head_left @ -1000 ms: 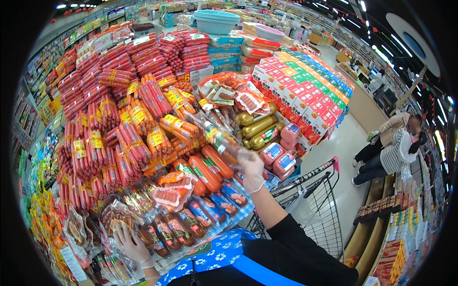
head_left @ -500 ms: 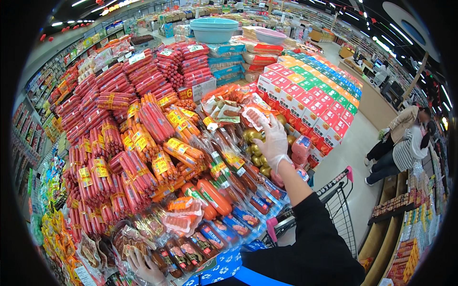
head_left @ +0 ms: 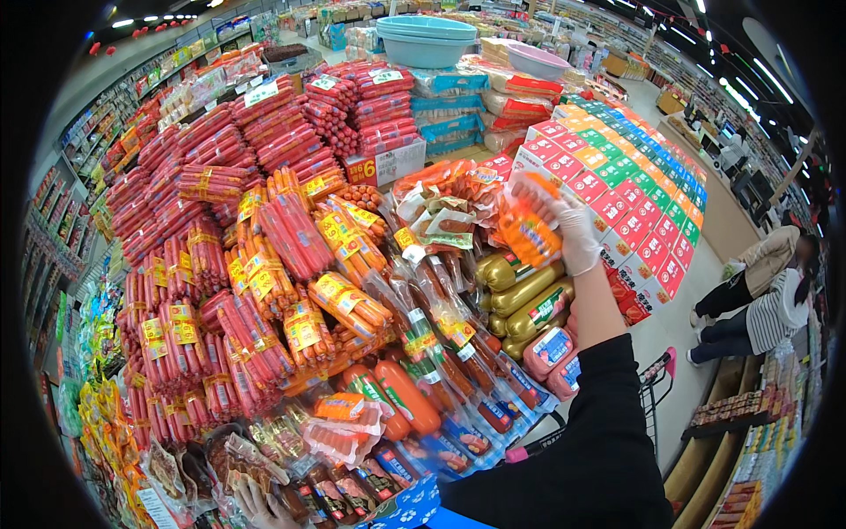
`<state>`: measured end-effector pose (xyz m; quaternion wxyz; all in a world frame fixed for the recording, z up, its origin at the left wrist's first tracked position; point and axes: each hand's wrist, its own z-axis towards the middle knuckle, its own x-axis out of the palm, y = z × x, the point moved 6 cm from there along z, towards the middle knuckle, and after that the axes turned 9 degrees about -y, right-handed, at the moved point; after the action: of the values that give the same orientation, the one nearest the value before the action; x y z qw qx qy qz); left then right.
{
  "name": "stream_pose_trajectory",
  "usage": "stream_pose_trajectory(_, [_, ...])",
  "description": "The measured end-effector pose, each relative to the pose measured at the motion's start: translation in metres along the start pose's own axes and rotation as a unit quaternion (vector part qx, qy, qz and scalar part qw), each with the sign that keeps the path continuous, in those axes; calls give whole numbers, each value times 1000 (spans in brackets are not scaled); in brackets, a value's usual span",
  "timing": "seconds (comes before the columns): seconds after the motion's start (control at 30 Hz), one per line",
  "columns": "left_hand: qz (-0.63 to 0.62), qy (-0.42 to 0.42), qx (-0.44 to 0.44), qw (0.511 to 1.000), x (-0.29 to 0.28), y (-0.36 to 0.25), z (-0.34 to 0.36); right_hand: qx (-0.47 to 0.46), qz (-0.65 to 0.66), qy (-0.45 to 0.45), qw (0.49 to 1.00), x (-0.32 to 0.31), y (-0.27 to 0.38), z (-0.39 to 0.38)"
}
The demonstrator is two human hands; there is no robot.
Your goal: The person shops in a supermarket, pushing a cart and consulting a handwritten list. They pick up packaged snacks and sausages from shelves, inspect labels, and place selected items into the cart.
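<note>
My right hand [head_left: 575, 231], in a clear plastic glove, grips an orange packet of sausages [head_left: 530, 231] by its side. The packet hangs tilted above gold-wrapped ham sausages [head_left: 529, 309]. Just left of it lies a heap of vacuum-packed meats [head_left: 438, 216]. At the lower left, my left hand [head_left: 256, 504], also gloved, rests with fingers stretched out beside dark vacuum-packed meat [head_left: 249, 458]. Another orange-labelled sausage packet [head_left: 344, 428] lies to its right, in front of two thick orange sausages [head_left: 407, 397]. The lower edge cuts off part of my left hand.
Red sausage bundles [head_left: 211, 137] pile high on the left. Stacked cartons [head_left: 617, 194] stand at the right, and blue basins [head_left: 426, 40] sit at the back. A shopping cart [head_left: 656, 388] and two people [head_left: 765, 300] are to the right.
My right hand has taken hold of the orange sausage packet and lifted it, moving right. The gold ham sausages now show more fully beneath. My left hand stays low, at nearly the same place.
</note>
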<state>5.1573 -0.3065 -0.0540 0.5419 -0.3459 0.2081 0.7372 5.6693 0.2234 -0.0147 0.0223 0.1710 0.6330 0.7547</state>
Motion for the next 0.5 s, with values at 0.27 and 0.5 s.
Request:
stream_pose_trajectory(0.27, [-32, 28, -42, 998, 4, 10, 0, 79, 217, 44, 972, 23, 32, -54])
stream_pose_trajectory(0.5, [-332, 112, -260, 900, 13, 7, 24, 81, 195, 277, 937, 152, 51, -223])
